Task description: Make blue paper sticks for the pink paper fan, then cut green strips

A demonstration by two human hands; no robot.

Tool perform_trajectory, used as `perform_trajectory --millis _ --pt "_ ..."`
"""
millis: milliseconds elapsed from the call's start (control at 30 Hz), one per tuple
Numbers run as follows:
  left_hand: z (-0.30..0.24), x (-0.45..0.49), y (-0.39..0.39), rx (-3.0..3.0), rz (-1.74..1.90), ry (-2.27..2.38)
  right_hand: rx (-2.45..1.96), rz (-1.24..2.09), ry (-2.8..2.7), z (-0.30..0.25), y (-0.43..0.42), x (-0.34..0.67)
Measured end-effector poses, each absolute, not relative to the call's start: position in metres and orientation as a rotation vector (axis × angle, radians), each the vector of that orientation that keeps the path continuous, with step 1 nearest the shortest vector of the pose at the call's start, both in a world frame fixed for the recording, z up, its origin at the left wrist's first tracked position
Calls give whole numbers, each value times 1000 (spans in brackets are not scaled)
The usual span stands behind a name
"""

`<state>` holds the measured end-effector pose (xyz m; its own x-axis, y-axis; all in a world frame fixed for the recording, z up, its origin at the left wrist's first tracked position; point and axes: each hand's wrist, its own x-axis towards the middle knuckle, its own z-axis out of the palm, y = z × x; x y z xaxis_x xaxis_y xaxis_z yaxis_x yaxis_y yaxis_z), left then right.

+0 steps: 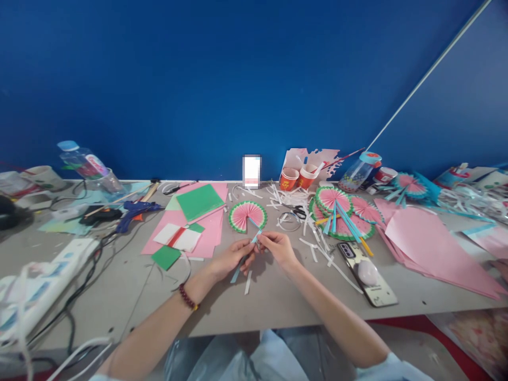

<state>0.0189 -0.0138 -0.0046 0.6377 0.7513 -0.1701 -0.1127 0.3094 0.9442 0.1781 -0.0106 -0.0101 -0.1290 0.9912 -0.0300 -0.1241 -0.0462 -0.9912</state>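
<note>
A pleated paper fan (pixel 238 216), pink with a green and white scalloped rim, is spread nearly into a full round just beyond my hands. Blue strips run from its centre down into my fingers. My left hand (pixel 238 255) is closed around the blue paper strip (pixel 235 274), whose tail sticks out below toward me. My right hand (pixel 278 247) pinches the same strip near its upper part, thumb and fingertip together. The fingers hide part of the strip. A small white paper scrap (pixel 248 282) lies below my hands.
Finished-looking fans (pixel 345 214) are piled at right, near scissors (pixel 298 212), paper scraps and a phone (pixel 369 275). Pink sheets (pixel 432 238) lie farther right. Green card (pixel 200 203), a blue glue gun (pixel 137 211) and a power strip (pixel 47 286) are at left. Paper cups (pixel 289 179) stand behind.
</note>
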Motion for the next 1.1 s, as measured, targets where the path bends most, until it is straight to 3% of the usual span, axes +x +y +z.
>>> perform_trajectory --millis 833,1100 --pt "-9 18 -13 1110 607 695 -1128 1218 -1192 -16 -12 178" --pt "-6 20 -14 1131 668 807 -1027 1385 -964 -17 -11 175"
